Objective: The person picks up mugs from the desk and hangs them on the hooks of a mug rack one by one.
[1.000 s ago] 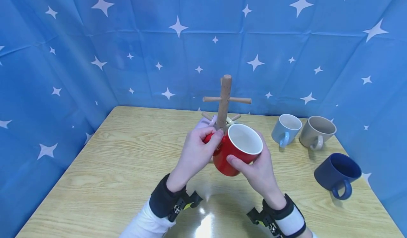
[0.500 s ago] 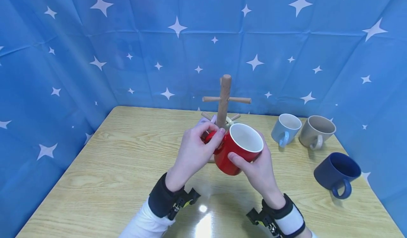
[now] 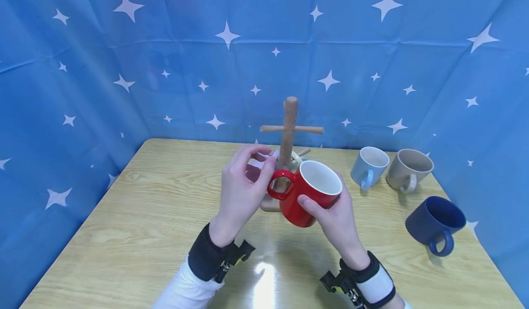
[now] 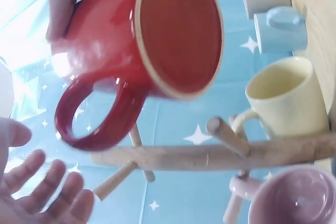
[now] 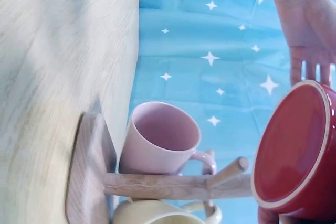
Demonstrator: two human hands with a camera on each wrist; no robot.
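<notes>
My right hand grips a red mug with a white inside, thumb across its near side, above the table. The mug's handle points left and is free of fingers. Just left of that handle is my left hand, fingers spread and bent slightly, holding nothing. Behind the mug stands a wooden mug tree, its upper pegs bare. On its lower pegs hang a pink mug and a pale yellow mug, both mostly hidden in the head view.
On the right side of the wooden table stand a light blue mug and a beige mug. Nearer, a navy mug has its handle toward the front. A blue star-patterned curtain hangs behind.
My left hand has let go of the red mug's handle and moved a little left, its fingers spreading. My right hand keeps the mug in nearly the same place.
</notes>
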